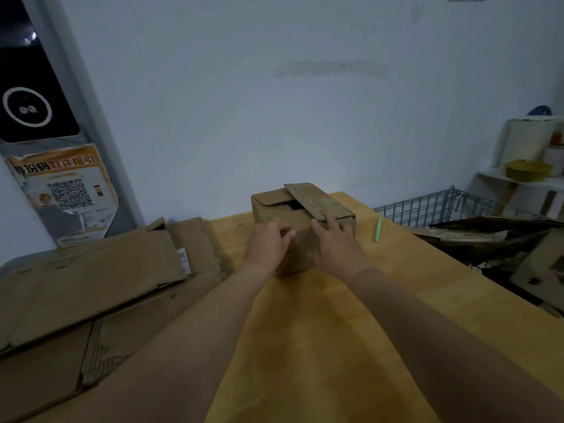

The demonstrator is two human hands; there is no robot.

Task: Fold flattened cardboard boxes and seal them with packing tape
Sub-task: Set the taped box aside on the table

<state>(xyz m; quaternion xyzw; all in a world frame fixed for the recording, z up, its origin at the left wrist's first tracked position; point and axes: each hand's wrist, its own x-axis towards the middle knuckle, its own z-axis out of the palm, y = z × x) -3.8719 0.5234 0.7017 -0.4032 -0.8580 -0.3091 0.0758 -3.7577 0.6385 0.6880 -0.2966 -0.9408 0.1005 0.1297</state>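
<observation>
A small brown cardboard box (305, 209) stands folded on the wooden table (396, 288), near its far edge. Its top flaps lie partly closed with a dark gap between them, and the right flap sticks up slightly. My left hand (268, 245) rests against the box's near left corner, fingers loosely bent on the top edge. My right hand (334, 245) lies on the near right side, with straight fingers pressing on the top edge. No tape is in view.
Flattened cardboard boxes (91, 288) are stacked left of the table. A green pen-like tool (378, 228) lies right of the box. A wire basket (442, 206) and a heap of dark cardboard scraps (503, 248) sit at the right. A white wall stands behind.
</observation>
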